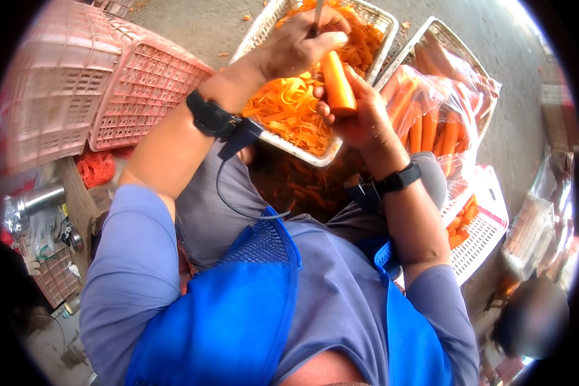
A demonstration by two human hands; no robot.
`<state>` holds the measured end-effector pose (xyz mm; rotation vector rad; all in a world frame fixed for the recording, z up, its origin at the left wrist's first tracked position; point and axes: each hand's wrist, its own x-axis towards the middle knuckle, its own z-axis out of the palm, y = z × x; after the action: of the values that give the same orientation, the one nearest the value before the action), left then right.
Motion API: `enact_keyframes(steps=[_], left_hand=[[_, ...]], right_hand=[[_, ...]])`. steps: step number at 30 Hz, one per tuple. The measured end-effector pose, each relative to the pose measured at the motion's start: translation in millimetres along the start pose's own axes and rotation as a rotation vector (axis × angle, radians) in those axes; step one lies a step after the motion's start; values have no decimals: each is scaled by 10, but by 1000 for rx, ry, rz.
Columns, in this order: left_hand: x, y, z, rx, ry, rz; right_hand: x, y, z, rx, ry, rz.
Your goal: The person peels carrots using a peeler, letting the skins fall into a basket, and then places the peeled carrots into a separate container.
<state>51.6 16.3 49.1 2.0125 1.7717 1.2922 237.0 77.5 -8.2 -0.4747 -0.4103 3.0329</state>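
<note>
My left hand [296,46] is closed around a peeler [318,14], whose slim metal part sticks up past the fingers; the rest of it is hidden in the grip. Just below that hand, my right hand [365,116] grips a peeled orange carrot [338,87] with its blunt thick end toward me. The carrot's far end reaches under my left fingers. Both hands are over a white plastic basket [386,29] heaped with curly carrot peelings [286,109].
To the right, a basket [434,27] holds a clear plastic bag of whole carrots [431,132]. Nearer me, a white crate [489,225] contains carrot pieces [462,222]. Stacked pink crates [151,87] stand at the left. A metal cylinder [40,198] lies among clutter at far left.
</note>
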Motion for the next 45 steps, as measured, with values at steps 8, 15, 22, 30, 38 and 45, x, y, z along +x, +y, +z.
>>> enact_keyframes(steps=[8, 15, 22, 30, 38, 45], left_hand=[[-126, 118, -252, -133, -133, -505], [-83, 414, -215, -497, -306, -577], [-96, 525, -63, -647, -482, -613], [-7, -339, -391, -294, -228, -634], [-82, -135, -354, -313, -26, -557], [-76, 425, 39, -466, -435, -372]], right_hand=[[45, 5, 143, -142, 333, -106], [-2, 53, 92, -126, 224, -74], [-89, 33, 222, -255, 8, -190], [-140, 120, 168, -19, 180, -50], [-116, -27, 132, -48, 222, -148], [-86, -52, 104, -106, 154, -184]])
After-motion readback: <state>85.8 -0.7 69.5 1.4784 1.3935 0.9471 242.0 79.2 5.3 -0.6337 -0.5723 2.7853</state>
